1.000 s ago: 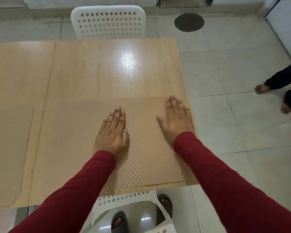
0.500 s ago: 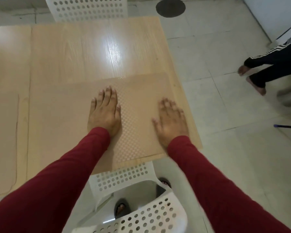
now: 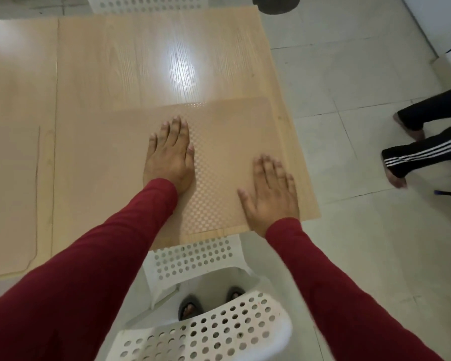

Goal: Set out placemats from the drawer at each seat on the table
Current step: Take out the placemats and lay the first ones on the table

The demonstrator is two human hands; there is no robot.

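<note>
On the bench edge | right hand has slid nearer, left hand stays; both grips open, flat on mat | seat looks set

No text, label, brand name, number or sign can be read anywhere in view: not on the table, the placemat, the chairs or the floor.

White perforated chair, bystander's legs
</note>
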